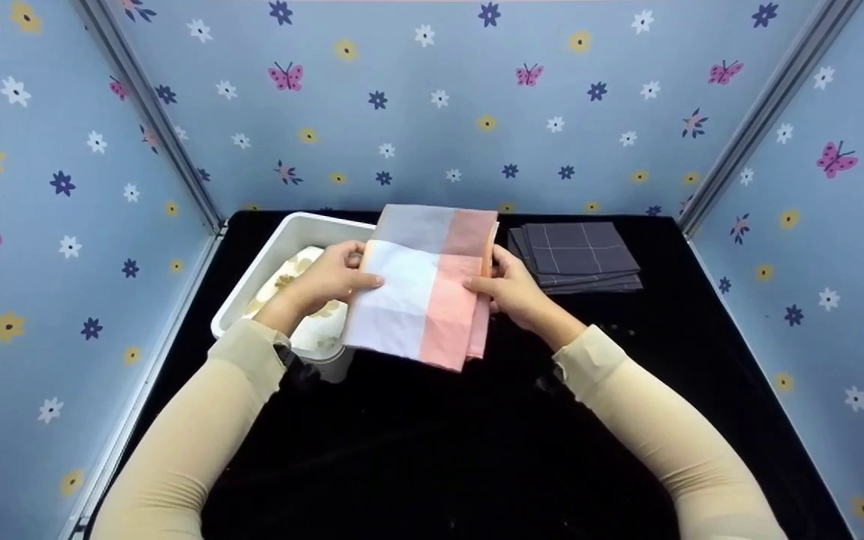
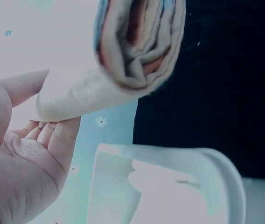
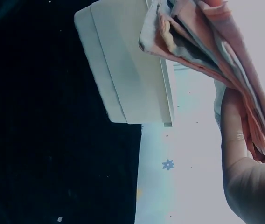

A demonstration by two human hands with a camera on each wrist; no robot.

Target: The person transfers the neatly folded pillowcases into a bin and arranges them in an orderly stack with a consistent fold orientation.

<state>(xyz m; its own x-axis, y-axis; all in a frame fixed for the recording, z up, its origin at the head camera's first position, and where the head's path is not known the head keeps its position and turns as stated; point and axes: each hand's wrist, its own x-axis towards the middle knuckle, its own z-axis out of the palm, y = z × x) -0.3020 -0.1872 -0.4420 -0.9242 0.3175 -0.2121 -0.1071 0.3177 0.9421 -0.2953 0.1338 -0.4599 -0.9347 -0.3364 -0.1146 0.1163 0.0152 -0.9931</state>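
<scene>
A folded checked cloth [image 1: 394,300] in white, grey-blue and pink is held up over the table between both hands. My left hand [image 1: 323,279] pinches its left edge, thumb on the front. On the other side my right hand [image 1: 520,292] grips the right edge, thumb also in front and fingers behind. The left wrist view shows the cloth [image 2: 88,91] from its end, with several layers folded into one another. In the right wrist view, loose layered edges of the cloth [image 3: 235,60] spread above the hand [image 3: 251,184].
A white bin [image 1: 327,229] stands at the back left, holding a white floral-patterned thing [image 1: 308,261]. Beside its near end is a pale rounded object [image 1: 331,366], partly hidden. Folded dark grid-lined cloths [image 1: 586,251] lie stacked at the back right. Flowered walls [image 1: 432,105] enclose the black table [image 1: 432,465].
</scene>
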